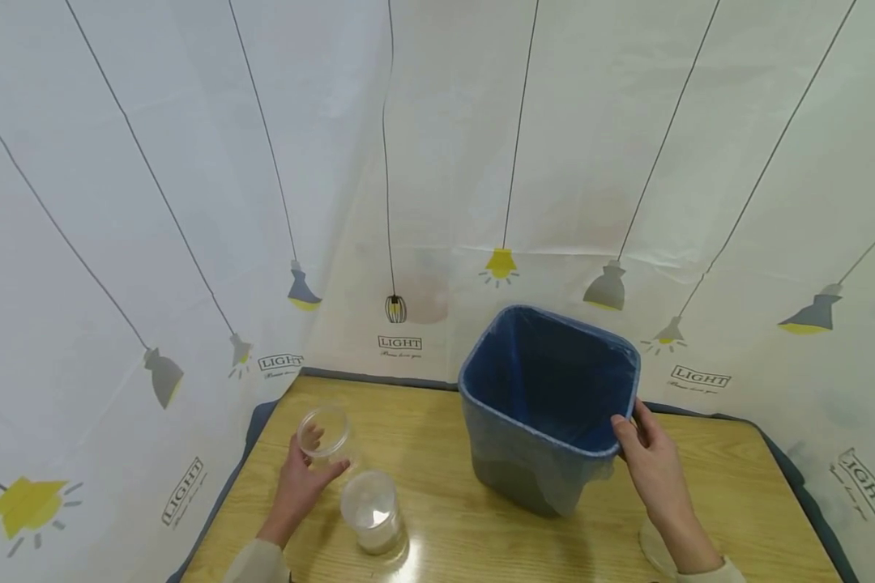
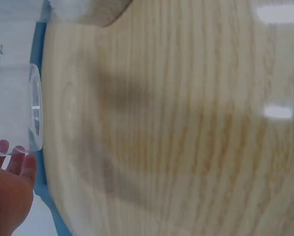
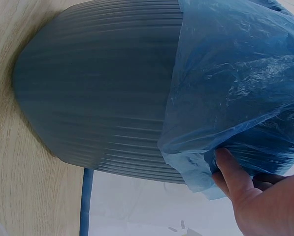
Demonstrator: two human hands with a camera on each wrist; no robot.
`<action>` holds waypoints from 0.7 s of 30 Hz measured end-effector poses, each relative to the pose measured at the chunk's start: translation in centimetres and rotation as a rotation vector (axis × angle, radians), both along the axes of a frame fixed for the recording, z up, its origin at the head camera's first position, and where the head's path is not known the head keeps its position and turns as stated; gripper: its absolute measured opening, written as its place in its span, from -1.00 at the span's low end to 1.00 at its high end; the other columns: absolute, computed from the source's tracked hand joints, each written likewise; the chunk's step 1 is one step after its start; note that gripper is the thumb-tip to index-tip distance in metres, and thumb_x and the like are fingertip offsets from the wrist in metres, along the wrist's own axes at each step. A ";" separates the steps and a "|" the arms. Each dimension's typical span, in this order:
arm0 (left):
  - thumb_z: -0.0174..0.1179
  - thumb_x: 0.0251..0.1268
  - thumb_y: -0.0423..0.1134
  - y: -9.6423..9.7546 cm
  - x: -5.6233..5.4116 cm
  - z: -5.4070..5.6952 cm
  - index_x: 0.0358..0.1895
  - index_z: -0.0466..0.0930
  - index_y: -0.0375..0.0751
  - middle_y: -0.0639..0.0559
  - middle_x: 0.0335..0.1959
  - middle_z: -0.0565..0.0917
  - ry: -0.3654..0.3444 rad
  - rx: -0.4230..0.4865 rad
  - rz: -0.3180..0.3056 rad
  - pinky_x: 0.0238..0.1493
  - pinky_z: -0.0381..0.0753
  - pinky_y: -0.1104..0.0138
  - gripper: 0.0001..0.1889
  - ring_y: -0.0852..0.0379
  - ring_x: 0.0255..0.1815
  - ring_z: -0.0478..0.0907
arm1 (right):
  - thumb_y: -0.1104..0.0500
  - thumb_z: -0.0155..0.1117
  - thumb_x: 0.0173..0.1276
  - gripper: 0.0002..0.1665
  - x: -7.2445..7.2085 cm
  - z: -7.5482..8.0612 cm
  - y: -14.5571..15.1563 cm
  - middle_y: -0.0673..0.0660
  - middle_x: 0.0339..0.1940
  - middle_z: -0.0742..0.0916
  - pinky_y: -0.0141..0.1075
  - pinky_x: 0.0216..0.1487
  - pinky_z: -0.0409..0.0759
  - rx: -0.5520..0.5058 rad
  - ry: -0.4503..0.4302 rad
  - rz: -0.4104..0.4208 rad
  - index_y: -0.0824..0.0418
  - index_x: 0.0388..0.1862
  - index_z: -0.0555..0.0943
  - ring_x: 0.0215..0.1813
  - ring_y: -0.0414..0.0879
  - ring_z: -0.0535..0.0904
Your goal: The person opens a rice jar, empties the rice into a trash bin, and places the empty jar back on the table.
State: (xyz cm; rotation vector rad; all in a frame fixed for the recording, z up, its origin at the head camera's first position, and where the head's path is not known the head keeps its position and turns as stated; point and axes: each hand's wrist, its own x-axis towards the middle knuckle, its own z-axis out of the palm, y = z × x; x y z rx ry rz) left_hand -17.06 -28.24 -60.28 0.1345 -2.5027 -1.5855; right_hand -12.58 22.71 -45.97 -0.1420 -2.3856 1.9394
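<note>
In the head view, the left hand (image 1: 300, 479) grips a clear jar (image 1: 334, 442), its fingers wrapped round the side, likely because the smooth wall offers no handle. The other jar (image 1: 370, 506) stands on the table (image 1: 426, 453) just beside that hand, toward the person. The right hand (image 1: 655, 470) pinches the near right corner of the bin (image 1: 492, 457), thumb at the rim, probably to steady it; the liner (image 1: 565, 474) folds over that rim, perhaps so that it cannot slip in. The bin stands between the hands, closer to the right (a clear round thing (image 1: 655, 546) lies by the right wrist).

From the left wrist, fingertips touch the jar's wall near one end; the thumb is out of sight.

From the right wrist, the thumb presses the liner at the bin's mouth, while the other fingers are partly hidden.
</note>
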 end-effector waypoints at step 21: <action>0.57 0.05 -0.29 -1.0 -0.1 -2.8 0.61 -0.14 -0.41 -0.46 0.56 0.16 -0.097 0.018 -0.057 0.53 0.10 -0.18 0.18 -0.46 0.56 0.11 | -0.22 -0.09 0.68 -0.08 0.2 -0.1 0.4 0.38 0.64 0.22 -0.24 0.38 0.45 0.130 -0.041 -0.022 0.27 0.71 -0.09 0.59 0.23 0.21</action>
